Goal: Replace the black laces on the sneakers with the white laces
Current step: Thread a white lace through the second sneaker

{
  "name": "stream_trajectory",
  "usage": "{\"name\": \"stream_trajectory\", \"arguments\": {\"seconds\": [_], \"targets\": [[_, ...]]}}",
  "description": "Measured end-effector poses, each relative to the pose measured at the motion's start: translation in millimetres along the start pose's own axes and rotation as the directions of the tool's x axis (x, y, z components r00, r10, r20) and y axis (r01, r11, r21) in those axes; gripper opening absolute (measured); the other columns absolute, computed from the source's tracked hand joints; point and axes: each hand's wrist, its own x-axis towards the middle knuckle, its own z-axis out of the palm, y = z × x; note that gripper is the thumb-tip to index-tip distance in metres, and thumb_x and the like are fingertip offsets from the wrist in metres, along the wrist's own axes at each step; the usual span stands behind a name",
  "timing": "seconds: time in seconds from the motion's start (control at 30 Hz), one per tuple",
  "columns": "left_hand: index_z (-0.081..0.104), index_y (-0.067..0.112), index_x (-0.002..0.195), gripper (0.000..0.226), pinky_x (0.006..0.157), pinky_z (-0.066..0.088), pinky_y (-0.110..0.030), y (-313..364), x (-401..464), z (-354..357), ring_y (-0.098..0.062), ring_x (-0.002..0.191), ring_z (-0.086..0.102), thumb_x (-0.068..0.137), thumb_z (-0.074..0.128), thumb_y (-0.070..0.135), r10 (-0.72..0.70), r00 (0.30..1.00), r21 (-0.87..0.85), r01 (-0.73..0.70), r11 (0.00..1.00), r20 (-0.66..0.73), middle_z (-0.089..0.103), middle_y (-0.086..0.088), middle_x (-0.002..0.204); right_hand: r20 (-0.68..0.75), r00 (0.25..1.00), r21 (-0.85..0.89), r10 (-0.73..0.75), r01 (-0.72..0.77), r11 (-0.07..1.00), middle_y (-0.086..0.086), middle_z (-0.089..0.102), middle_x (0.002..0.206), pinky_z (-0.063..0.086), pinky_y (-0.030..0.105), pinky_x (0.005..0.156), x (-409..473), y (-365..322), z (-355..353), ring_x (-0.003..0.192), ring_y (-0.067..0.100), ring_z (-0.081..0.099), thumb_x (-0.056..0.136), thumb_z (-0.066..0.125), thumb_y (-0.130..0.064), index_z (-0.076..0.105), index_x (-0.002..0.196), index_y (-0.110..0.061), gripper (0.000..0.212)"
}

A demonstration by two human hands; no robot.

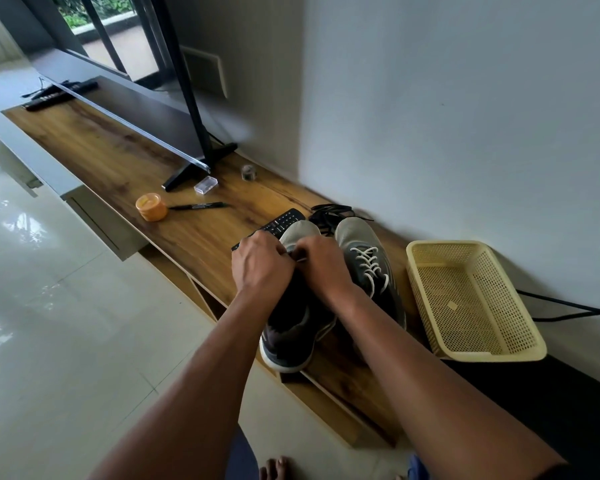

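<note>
Two grey sneakers stand side by side on the wooden shelf (125,161). The right sneaker (371,261) carries white laces in a criss-cross. Over the left sneaker (288,337) both hands are bunched: my left hand (260,263) and my right hand (321,263) have curled fingers at its lace area, and a short bit of white lace (300,259) shows between them. Which hand pinches it is hard to tell. A heap of black laces (329,213) lies behind the shoes by the wall.
A cream plastic basket (471,299) stands right of the shoes. A black remote (281,221) lies left of the left toe. Farther left are an orange jar (151,206), a black marker (198,206), a clear small box (205,185) and the TV stand foot (187,171).
</note>
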Motion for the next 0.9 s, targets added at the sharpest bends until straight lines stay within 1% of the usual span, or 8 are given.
{"name": "stream_trajectory", "arguments": {"seconds": [0.17, 0.23, 0.3, 0.47, 0.63, 0.73, 0.8, 0.9], "targets": [[0.083, 0.022, 0.089, 0.023, 0.066, 0.038, -0.026, -1.0, 1.4, -2.5, -0.017, 0.075, 0.058, 0.079, 0.066, 0.01, -0.013, 1.0, -0.023, 0.013, 1.0, -0.003, 0.074, 0.001, 0.088, -0.029, 0.999, 0.045, -0.038, 0.039, 0.998, 0.011, 0.073, 0.071, 0.055, 0.041, 0.063, -3.4, -1.1, 1.8, 0.071, 0.031, 0.071, 0.082, 0.057, -0.032, 0.077, 0.076, -0.011, 0.031], [0.083, 0.021, 0.088, 0.022, 0.065, 0.038, -0.025, -0.9, 1.1, -3.8, -0.017, 0.075, 0.056, 0.079, 0.067, 0.01, -0.023, 1.0, -0.025, 0.023, 0.999, -0.005, 0.074, 0.0, 0.089, -0.024, 0.999, 0.035, -0.044, 0.045, 0.998, 0.011, 0.068, 0.064, 0.046, 0.037, 0.056, -4.4, -1.5, -1.0, 0.064, 0.031, 0.066, 0.082, 0.058, -0.029, 0.071, 0.069, -0.007, 0.029], [0.083, 0.021, 0.089, 0.022, 0.06, 0.035, -0.021, -0.2, 0.4, -4.3, -0.016, 0.076, 0.057, 0.08, 0.067, 0.009, -0.025, 1.0, -0.029, 0.025, 0.999, 0.0, 0.074, 0.001, 0.089, -0.007, 0.999, 0.013, -0.043, 0.043, 0.999, 0.015, 0.063, 0.062, 0.032, 0.032, 0.056, -5.3, -2.5, -5.4, 0.062, 0.035, 0.061, 0.085, 0.061, -0.023, 0.064, 0.063, -0.009, 0.027], [0.084, 0.02, 0.092, 0.022, 0.067, 0.039, -0.025, 2.7, -1.3, -4.4, -0.018, 0.08, 0.061, 0.082, 0.068, 0.009, -0.025, 1.0, -0.025, 0.026, 0.999, 0.017, 0.076, -0.001, 0.094, 0.109, 0.991, -0.139, -0.072, 0.087, 0.986, 0.019, 0.068, 0.083, 0.033, 0.035, 0.064, -8.9, -9.9, -16.5, 0.083, 0.041, 0.066, 0.095, 0.054, -0.013, 0.054, 0.068, -0.016, 0.027], [0.083, 0.021, 0.095, 0.027, 0.07, 0.04, -0.027, 5.2, -3.6, -2.9, -0.025, 0.091, 0.07, 0.078, 0.065, 0.009, -0.014, 0.999, -0.01, 0.014, 1.0, 0.031, 0.077, -0.001, 0.095, 0.184, 0.982, -0.238, -0.039, 0.083, 0.968, 0.017, 0.07, 0.097, 0.04, 0.033, 0.07, -6.2, -12.4, -19.9, 0.099, 0.039, 0.068, 0.099, 0.049, -0.009, 0.07, 0.093, -0.008, 0.021], [0.083, 0.022, 0.095, 0.028, 0.071, 0.043, -0.028, 4.1, -2.5, -0.9, -0.026, 0.093, 0.071, 0.078, 0.064, 0.011, 0.001, 0.998, 0.01, -0.002, 1.0, 0.062, 0.077, 0.0, 0.096, 0.185, 0.982, -0.225, -0.029, 0.071, 0.972, 0.018, 0.07, 0.102, 0.041, 0.033, 0.073, -8.1, -13.0, -21.5, 0.103, 0.039, 0.067, 0.1, 0.049, -0.009, 0.07, 0.1, -0.009, 0.021], [0.083, 0.024, 0.093, 0.025, 0.074, 0.046, -0.029, 4.1, -1.5, -1.1, -0.027, 0.094, 0.071, 0.078, 0.066, 0.014, 0.004, 0.996, 0.017, -0.005, 1.0, 0.088, 0.077, 0.0, 0.097, 0.181, 0.983, -0.215, -0.026, 0.065, 0.975, 0.019, 0.07, 0.101, 0.038, 0.032, 0.072, -9.4, -13.8, -23.6, 0.102, 0.038, 0.066, 0.1, 0.049, -0.009, 0.068, 0.095, -0.009, 0.019], [0.083, 0.027, 0.093, 0.021, 0.074, 0.042, -0.028, 3.8, 0.1, -1.8, -0.027, 0.097, 0.07, 0.079, 0.071, 0.017, -0.002, 0.995, 0.021, -0.001, 1.0, 0.102, 0.077, -0.001, 0.099, 0.114, 0.993, -0.163, -0.016, 0.035, 0.986, 0.018, 0.063, 0.081, 0.032, 0.032, 0.068, -10.0, -13.7, -25.8, 0.092, 0.04, 0.065, 0.094, 0.055, -0.008, 0.052, 0.063, -0.017, 0.032]]}}
